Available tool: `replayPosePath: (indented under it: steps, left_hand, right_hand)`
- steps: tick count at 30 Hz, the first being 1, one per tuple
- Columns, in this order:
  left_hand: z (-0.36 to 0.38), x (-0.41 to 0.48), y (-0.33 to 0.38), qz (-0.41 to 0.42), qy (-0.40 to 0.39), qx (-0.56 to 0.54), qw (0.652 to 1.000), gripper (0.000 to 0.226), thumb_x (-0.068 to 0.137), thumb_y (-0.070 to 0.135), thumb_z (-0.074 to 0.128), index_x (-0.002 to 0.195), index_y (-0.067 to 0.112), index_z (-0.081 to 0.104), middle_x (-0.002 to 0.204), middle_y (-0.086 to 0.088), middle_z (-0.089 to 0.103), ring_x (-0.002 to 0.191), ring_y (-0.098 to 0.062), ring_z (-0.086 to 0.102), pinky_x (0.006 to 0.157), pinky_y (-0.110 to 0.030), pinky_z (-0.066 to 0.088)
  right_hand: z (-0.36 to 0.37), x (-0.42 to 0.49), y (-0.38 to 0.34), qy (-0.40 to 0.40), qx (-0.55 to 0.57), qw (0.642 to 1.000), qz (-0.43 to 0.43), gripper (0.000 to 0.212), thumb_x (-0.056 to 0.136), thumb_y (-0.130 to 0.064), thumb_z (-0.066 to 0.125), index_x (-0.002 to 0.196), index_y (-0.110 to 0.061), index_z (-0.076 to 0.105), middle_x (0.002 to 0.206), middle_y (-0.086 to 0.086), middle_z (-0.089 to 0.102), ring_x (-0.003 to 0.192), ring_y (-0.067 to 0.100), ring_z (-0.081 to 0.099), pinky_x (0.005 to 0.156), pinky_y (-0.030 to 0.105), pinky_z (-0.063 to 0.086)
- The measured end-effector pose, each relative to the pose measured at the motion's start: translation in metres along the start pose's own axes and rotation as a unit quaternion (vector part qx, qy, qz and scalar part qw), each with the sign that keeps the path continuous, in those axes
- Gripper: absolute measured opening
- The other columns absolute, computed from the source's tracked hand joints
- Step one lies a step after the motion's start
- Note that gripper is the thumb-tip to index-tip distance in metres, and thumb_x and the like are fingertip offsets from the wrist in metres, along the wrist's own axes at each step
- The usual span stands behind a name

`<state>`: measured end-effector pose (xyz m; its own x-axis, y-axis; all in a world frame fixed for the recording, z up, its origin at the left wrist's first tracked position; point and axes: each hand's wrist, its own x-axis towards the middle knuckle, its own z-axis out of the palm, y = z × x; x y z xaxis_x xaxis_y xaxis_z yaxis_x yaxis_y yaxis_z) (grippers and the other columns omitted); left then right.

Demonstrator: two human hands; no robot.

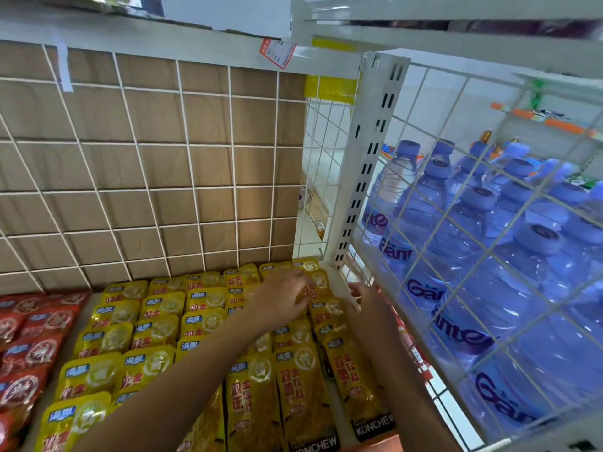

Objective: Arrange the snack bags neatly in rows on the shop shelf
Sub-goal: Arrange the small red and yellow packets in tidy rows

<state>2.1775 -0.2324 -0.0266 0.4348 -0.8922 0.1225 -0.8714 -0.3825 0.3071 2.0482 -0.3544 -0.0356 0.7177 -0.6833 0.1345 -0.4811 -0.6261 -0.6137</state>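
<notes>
Hand (281,300) on yellow snack bags (156,334)

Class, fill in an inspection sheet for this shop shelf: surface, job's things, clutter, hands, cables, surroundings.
Surface: white shelf, mostly covered.
Job's things: yellow snack bags in overlapping rows; red snack bags at left.
Clutter: nothing seen.
Hands: left hand rests on rear yellow bags, grip unclear; right hand open at the rows' right edge.
Cables: nothing seen.
Surroundings: wire mesh over cardboard behind; water bottles past the right mesh.
</notes>
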Motion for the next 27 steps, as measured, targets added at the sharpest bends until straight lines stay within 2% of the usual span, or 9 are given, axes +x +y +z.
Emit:
replayPosePath:
  steps: [3,5,8,17,27]
  left_hand:
    - [0.008,0.005,0.004,0.017,-0.022,0.002,1.000,0.034,0.093,0.034,0.051,0.124,0.021,0.055,0.122,0.001,0.054,0.114,-0.017,0.049,0.095,-0.030,0.035]
    - [0.012,0.006,0.004,0.015,-0.020,0.003,1.000,0.036,0.092,0.039,0.052,0.124,0.022,0.056,0.117,0.001,0.054,0.110,-0.018,0.052,0.092,-0.030,0.037]
    - [0.014,0.008,0.006,0.004,-0.028,0.009,1.000,0.041,0.090,0.042,0.053,0.126,0.022,0.054,0.119,0.001,0.051,0.113,-0.018,0.049,0.095,-0.032,0.034]
    - [0.014,0.009,0.011,-0.004,-0.058,0.024,0.998,0.050,0.086,0.043,0.059,0.130,0.022,0.048,0.123,0.000,0.048,0.117,-0.018,0.047,0.102,-0.035,0.027]
    - [0.012,0.022,0.005,-0.016,-0.041,-0.017,0.999,0.027,0.089,0.033,0.059,0.111,0.019,0.061,0.114,0.000,0.058,0.108,-0.018,0.054,0.103,-0.036,0.028]
  right_hand:
    - [0.000,-0.022,0.008,-0.039,-0.037,0.999,-0.001,0.057,0.087,-0.046,0.056,0.133,-0.015,0.046,0.132,0.002,0.051,0.121,0.018,0.047,0.098,0.033,0.040]
    - [0.000,-0.035,0.011,-0.064,-0.046,0.997,0.003,0.070,0.080,-0.054,0.060,0.137,-0.018,0.041,0.133,0.001,0.048,0.123,0.018,0.045,0.099,0.032,0.039]
    - [0.001,-0.046,0.012,-0.086,-0.070,0.994,0.005,0.081,0.074,-0.054,0.066,0.140,-0.021,0.034,0.131,0.000,0.046,0.123,0.018,0.042,0.098,0.030,0.038]
    - [0.000,-0.058,0.013,-0.048,0.029,0.996,0.065,0.065,0.073,-0.036,0.074,0.130,-0.023,0.045,0.124,-0.004,0.049,0.114,0.014,0.049,0.089,0.026,0.040]
    - [-0.002,-0.056,0.011,-0.060,0.040,0.995,0.075,0.060,0.073,-0.037,0.075,0.125,-0.026,0.048,0.115,-0.007,0.052,0.104,0.012,0.053,0.083,0.026,0.044]
